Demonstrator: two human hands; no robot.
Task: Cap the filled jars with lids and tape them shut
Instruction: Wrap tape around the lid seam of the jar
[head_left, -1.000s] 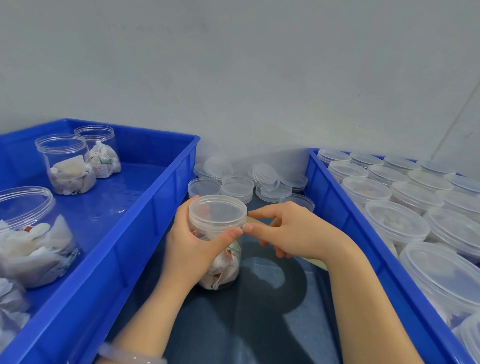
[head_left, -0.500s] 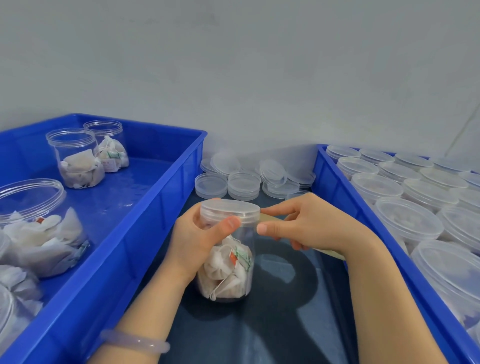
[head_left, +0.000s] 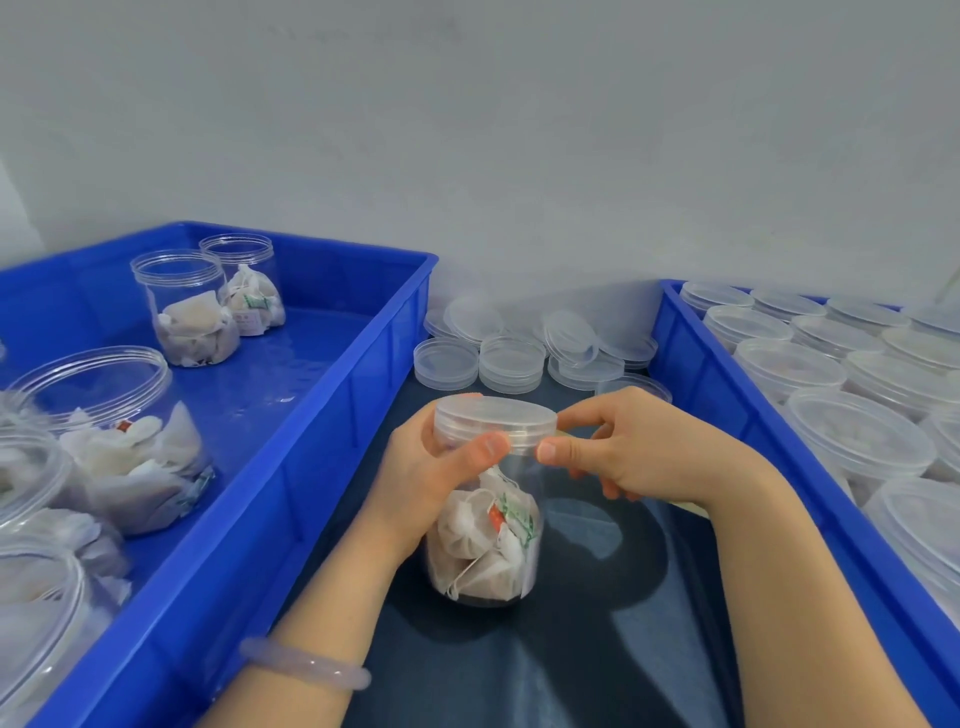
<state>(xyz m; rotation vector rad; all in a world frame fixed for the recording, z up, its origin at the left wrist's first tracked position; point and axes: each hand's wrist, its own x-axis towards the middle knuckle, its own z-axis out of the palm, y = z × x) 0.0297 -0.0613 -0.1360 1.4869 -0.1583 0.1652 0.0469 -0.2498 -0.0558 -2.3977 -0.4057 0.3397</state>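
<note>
A clear plastic jar (head_left: 488, 545) filled with tea bags stands on the dark mat between two blue bins. Its translucent lid (head_left: 493, 418) sits on top. My left hand (head_left: 415, 488) grips the jar's neck from the left, with the thumb pressed on the front of the lid's rim. My right hand (head_left: 639, 447) is at the lid's right edge, thumb and forefinger pinching a pale yellowish tape (head_left: 563, 431) against the rim. More of the tape shows under that wrist; its roll is hidden.
Loose lids (head_left: 511, 361) are stacked against the wall behind the jar. The left blue bin (head_left: 311, 415) holds several open filled jars (head_left: 187, 312). The right blue bin (head_left: 727, 395) is packed with several capped jars (head_left: 857, 436). A bracelet sits on my left wrist.
The jar now shows more of its side and the lid looks flatter from here. Both hands stayed at the lid's rim, and the two thumbs have come closer together at the front.
</note>
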